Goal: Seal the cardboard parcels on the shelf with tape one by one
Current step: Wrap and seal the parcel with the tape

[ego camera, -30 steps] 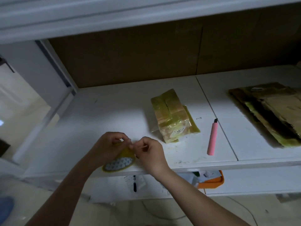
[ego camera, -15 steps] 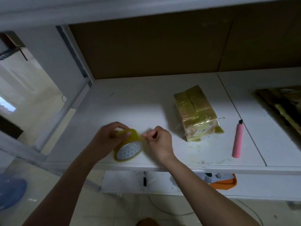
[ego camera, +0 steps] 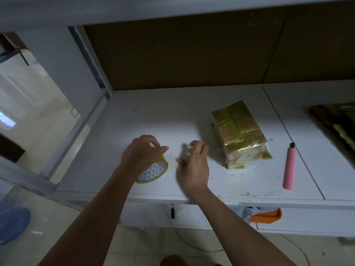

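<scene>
On the white shelf (ego camera: 172, 116), left hand (ego camera: 142, 154) curled over a yellow tape roll (ego camera: 153, 172), right hand (ego camera: 194, 166) just beside it (blurred, fingers loosely bent, grip unclear), taped cardboard parcel (ego camera: 240, 135) further right, pink cutter (ego camera: 289, 167) beyond it.

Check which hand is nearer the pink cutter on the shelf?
Right. The right hand hovers between the tape roll and the parcel, which lies between it and the pink cutter. The left hand is farther away, holding the roll.
</scene>
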{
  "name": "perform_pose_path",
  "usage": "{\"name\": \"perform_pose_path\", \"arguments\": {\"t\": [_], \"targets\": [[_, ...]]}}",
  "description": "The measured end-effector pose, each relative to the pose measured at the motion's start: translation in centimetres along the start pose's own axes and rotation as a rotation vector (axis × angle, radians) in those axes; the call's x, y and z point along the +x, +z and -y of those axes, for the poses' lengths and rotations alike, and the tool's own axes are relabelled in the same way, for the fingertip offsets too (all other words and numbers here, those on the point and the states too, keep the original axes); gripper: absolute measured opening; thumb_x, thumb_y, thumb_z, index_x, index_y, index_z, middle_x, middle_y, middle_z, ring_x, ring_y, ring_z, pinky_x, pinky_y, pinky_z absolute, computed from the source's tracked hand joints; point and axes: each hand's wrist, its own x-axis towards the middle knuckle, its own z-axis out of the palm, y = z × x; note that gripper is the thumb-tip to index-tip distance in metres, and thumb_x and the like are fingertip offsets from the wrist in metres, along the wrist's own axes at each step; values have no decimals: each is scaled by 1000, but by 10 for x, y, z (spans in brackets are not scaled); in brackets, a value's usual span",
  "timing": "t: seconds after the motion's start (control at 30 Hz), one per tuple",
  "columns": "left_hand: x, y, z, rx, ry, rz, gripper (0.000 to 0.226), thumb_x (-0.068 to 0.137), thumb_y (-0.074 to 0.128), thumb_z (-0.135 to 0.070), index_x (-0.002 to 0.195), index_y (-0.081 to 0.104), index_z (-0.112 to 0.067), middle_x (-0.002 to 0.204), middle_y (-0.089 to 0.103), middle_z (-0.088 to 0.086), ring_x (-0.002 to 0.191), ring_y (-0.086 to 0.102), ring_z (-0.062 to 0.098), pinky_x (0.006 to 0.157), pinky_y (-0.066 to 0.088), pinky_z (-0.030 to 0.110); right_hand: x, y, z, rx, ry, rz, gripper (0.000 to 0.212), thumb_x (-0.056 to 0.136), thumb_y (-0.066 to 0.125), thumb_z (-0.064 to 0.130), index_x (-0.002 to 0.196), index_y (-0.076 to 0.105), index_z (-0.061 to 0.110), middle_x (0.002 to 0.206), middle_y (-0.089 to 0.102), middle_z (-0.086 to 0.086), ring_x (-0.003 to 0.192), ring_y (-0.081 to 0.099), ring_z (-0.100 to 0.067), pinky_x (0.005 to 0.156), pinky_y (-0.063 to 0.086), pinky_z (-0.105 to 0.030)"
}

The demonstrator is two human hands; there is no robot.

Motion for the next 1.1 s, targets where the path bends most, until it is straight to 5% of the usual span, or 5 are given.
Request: {"name": "perform_pose_path", "arguments": {"t": [0.23, 0.37, 0.5, 0.67, 1.1], "targets": [[0, -6, -14, 291, 178, -182, 39, 86, 68, -48, 108, 70, -16, 110, 65, 8, 95, 57, 24, 86, 44, 38, -28, -55, 1, 26, -233, 143, 38, 87, 51, -3, 123, 54, 11, 120, 49, -7, 96, 59, -25, 77, 50, -29], [-4, 10, -46, -31, 476, -337, 20, 90, 64, -27, 86, 71, -9, 77, 62, 5, 75, 56, 23, 71, 43, 34, -38, -112, -8, 13, -452, -183, 27, 83, 59, 3, 107, 60, 15, 97, 58, 0, 84, 55, -13, 63, 45, -21], [-23, 56, -91, -567, 153, 124, 29, 100, 54, -28, 86, 68, -7, 81, 69, 12, 71, 61, 20, 74, 51, 34, 2, -161, -37, -20, -322, -372, 22, 88, 57, 7, 107, 66, 12, 110, 58, -5, 102, 46, -18, 83, 29, -7], [-41, 83, -113, -967, -68, 461, 31, 105, 42, -24, 100, 62, -2, 87, 69, 11, 78, 66, 19, 73, 50, 24, 24, -184, -81, 302, -193, 14, 27, 99, 52, 13, 121, 68, 17, 123, 61, 13, 124, 50, -5, 108, 41, -34], [-56, 136, -134, -660, 206, -37, 9, 104, 31, -15, 112, 36, -12, 103, 47, 16, 89, 54, 31, 73, 41, 35, 30, -188, -121, 337, -194, 119, 42, 85, 69, 24, 126, 60, 33, 127, 59, 8, 125, 51, -8, 114, 31, -27]]}}
